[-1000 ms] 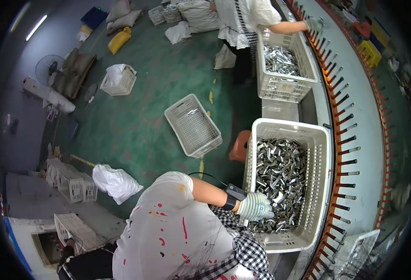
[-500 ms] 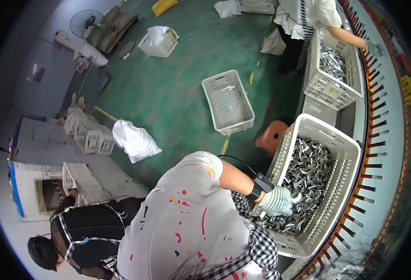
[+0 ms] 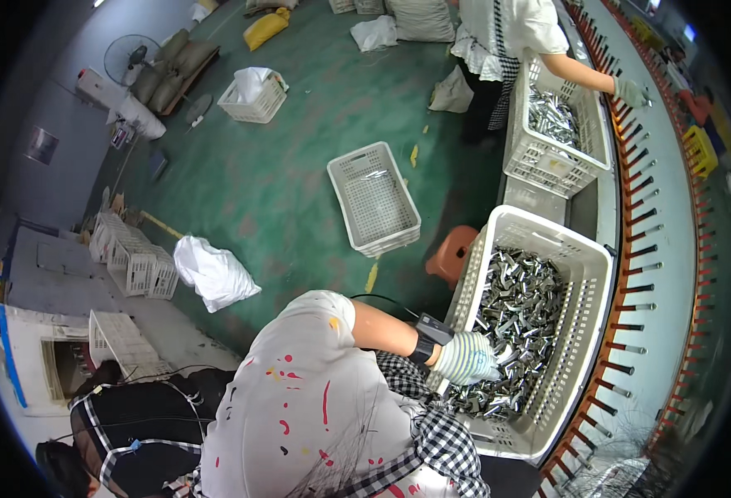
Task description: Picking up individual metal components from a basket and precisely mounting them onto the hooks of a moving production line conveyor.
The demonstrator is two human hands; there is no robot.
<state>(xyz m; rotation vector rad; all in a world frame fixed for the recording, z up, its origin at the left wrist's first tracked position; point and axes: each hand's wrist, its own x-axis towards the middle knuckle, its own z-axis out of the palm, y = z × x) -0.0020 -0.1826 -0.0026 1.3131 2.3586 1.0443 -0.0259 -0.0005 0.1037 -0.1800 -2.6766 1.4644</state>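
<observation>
- Green floor (image 3: 290, 199) is occupied by a small crate (image 3: 382, 217) and a white sack (image 3: 216, 272).
- Metal parts (image 3: 525, 299) are heaped inside a big crate (image 3: 579, 319).
- Left hand (image 3: 468, 358), gloved, is placed against them; whether its fingers pinch one cannot be told.

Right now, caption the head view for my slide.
Gloved hand at shiny metal pieces in a white crate, beside a row of rods.
</observation>
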